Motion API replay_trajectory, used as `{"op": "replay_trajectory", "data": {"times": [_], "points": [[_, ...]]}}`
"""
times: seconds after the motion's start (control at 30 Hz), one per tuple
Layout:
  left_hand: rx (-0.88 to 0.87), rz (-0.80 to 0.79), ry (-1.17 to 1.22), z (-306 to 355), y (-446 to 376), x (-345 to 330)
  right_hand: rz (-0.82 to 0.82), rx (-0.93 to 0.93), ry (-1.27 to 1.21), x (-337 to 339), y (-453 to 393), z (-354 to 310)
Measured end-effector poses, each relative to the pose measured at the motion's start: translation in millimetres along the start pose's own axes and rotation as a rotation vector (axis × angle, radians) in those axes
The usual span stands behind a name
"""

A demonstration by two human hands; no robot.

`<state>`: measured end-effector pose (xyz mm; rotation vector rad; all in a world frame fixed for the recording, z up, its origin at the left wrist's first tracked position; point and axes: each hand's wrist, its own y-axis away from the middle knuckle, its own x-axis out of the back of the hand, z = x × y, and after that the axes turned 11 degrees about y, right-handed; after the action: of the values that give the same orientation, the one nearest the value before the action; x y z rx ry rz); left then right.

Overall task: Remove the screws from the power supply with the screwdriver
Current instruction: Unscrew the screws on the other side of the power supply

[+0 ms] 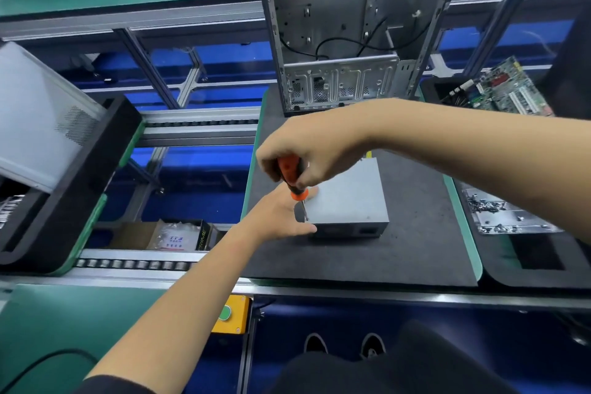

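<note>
The right hand [307,150] reaches in from the right, its grip curled tight, while the left hand [281,214] stretches forward beneath it, fingers spread.

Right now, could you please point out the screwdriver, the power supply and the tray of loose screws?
screwdriver [289,171]: head view, orange handle below the fingers.
power supply [348,195]: head view, bare grey top panel.
tray of loose screws [524,229]: head view, near rim.
</note>
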<state>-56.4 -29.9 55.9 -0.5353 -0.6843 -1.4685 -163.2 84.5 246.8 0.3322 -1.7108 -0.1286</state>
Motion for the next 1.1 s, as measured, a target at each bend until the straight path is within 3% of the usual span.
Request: {"op": "replay_trajectory", "data": {"times": [0.1,0.2,0.27,0.47,0.53,0.67,0.9,1.03,1.1], "points": [[0.008,0.005,0.005,0.6,-0.8,-0.2,0.048,-0.039,-0.034,-7.9,-0.6,-2.6],[0.018,-0.023,-0.013,0.6,-1.7,0.9,0.095,-0.272,0.242,-10.2,-5.1,0.8],[0.009,-0.025,-0.032,0.7,-2.3,1.5,0.081,-0.326,0.325,-8.8,-6.6,5.6],[-0.043,-0.02,-0.068,2.1,-1.7,2.8,-0.068,-0.118,0.014,-0.2,3.3,3.0],[-0.021,-0.029,-0.096,4.3,-3.0,3.0,-0.021,-0.177,0.058,-4.0,5.9,1.4],[-0.006,-0.026,-0.129,8.3,-2.9,3.6,0.049,-0.336,0.463,-10.1,3.8,2.8],[-0.015,-0.03,-0.084,4.8,-1.9,4.1,0.003,-0.049,0.046,-2.4,7.4,5.7],[0.006,-0.042,-0.084,7.1,-2.4,4.3,-0.011,-0.095,-0.002,-2.2,8.3,6.5],[0.04,-0.055,-0.109,9.0,-4.1,4.8,-0.015,-0.203,0.185,-5.9,8.1,6.4]]}}
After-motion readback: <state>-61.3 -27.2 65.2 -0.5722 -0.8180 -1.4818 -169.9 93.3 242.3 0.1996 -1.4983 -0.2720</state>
